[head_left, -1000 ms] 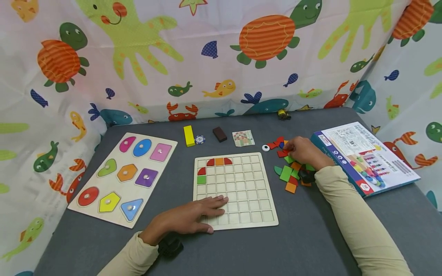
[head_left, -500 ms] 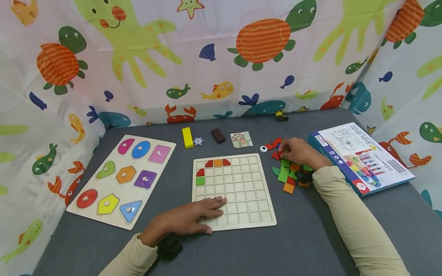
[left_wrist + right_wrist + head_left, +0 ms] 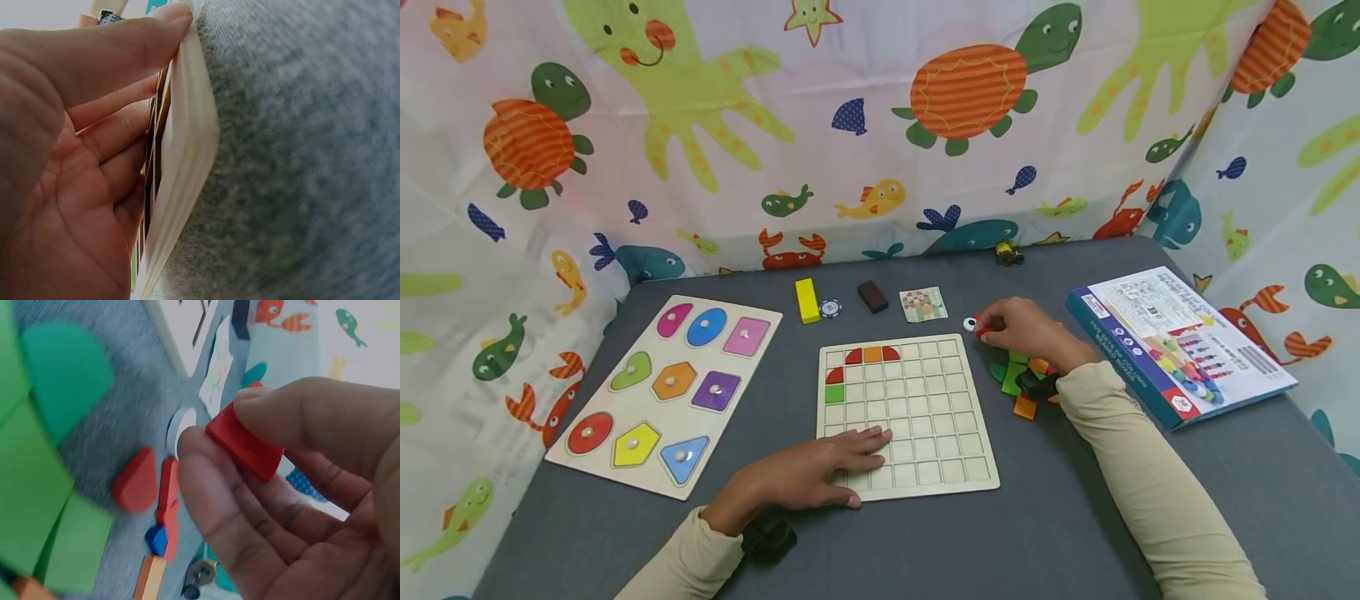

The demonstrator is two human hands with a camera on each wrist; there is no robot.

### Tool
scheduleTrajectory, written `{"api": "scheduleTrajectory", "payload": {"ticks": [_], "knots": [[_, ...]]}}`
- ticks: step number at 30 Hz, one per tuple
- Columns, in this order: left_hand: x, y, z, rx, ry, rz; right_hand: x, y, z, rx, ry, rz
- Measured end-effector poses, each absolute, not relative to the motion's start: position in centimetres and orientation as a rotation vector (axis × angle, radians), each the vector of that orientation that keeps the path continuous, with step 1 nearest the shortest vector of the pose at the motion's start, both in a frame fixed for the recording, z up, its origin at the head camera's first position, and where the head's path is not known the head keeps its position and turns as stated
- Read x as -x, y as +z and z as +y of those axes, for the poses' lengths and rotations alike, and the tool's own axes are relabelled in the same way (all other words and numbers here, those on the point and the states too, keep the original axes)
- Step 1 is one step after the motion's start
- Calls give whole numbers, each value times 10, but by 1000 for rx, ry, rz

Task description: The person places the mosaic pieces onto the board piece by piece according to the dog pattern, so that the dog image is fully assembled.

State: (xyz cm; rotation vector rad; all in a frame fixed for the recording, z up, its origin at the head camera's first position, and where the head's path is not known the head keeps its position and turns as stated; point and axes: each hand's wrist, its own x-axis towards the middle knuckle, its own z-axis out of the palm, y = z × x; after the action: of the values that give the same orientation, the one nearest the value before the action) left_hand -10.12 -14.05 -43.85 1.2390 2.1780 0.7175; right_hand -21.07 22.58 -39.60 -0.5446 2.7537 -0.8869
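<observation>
A wooden grid board (image 3: 925, 392) lies in the middle of the grey table, with red, orange and green pieces in its top-left cells. My left hand (image 3: 820, 471) rests flat on the board's near-left corner, fingers straight; the left wrist view shows the board edge (image 3: 181, 181) against the palm. My right hand (image 3: 1018, 329) hovers over the pile of coloured pieces (image 3: 1026, 383) right of the board and pinches a red piece (image 3: 244, 445) between thumb and fingertips. Loose red pieces (image 3: 134, 481) and green pieces (image 3: 37, 487) lie below it.
A shape puzzle board (image 3: 666, 383) lies at the left. A yellow block (image 3: 807, 300), a chip (image 3: 831, 308), a brown block (image 3: 872, 296) and a pattern card (image 3: 923, 303) sit behind the grid. A white ring (image 3: 971, 324) and a box (image 3: 1176, 346) are at the right.
My right hand has picked a red piece out of the pile and moved left, toward the white ring. The left hand has stayed on the board.
</observation>
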Motion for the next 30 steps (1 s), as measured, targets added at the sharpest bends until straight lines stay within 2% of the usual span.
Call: {"api": "scheduleTrajectory", "payload": {"ticks": [12,20,30], "knots": [[103,-437,-141,-1260,724,2186,213,-397,183,544,-991,2672],[100,-441,-142,-1247,721,2184,208,-402,158,649,-993,2664],[102,-441,-141,-1271,738,2177,203,-401,148,715,-1009,2673]]}}
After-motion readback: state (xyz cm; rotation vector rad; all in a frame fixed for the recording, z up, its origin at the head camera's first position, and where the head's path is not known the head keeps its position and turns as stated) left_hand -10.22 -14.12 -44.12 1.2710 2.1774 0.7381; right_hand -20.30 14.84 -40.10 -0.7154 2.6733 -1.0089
